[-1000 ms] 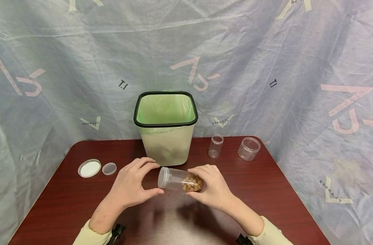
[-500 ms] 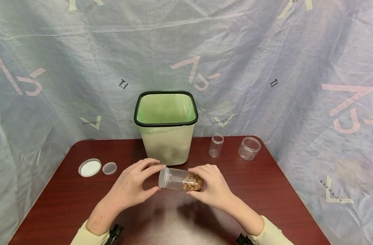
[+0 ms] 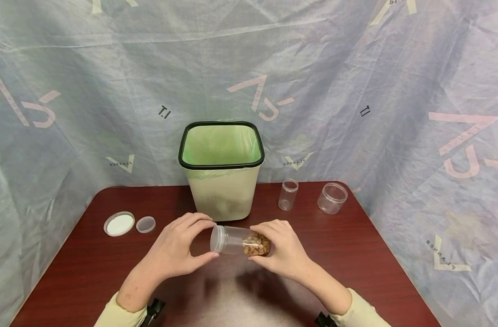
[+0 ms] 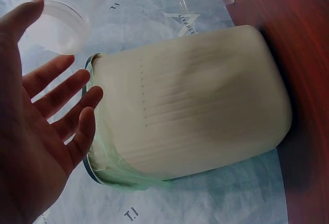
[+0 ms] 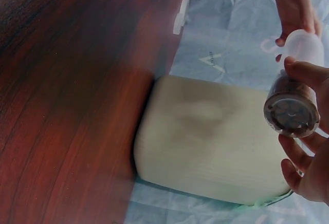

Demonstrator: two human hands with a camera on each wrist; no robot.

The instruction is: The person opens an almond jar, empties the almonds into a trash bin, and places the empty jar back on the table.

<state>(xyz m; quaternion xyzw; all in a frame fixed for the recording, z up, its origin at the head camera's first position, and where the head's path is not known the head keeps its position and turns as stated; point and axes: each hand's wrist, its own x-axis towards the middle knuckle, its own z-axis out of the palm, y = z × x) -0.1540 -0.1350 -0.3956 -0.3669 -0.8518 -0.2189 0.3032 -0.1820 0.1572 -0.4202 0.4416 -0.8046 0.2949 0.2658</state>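
My right hand (image 3: 279,247) grips the base end of a clear plastic jar (image 3: 236,240), which lies tilted sideways above the table. Brown, flat pieces (image 3: 256,244) are gathered at that end; their kind is hard to tell. A translucent screw lid (image 3: 218,239) covers the jar's left end. My left hand (image 3: 175,247) has its thumb and forefinger at opposite edges of this lid, pinching it lightly. In the left wrist view the other fingers (image 4: 77,88) are spread away from the lid. The right wrist view shows the jar's round bottom (image 5: 291,115) between my right thumb and fingers.
Behind the hands stands a cream bin (image 3: 222,190) with a black rim and green liner. Two open clear jars, one narrow (image 3: 287,195) and one wide (image 3: 332,198), stand at the back right. A larger lid (image 3: 119,224) and a smaller lid (image 3: 146,225) lie at left.
My left thumb and fingertips have shifted slightly around the lid, forward over it and then back to its edges. The right hand and jar have stayed nearly still.
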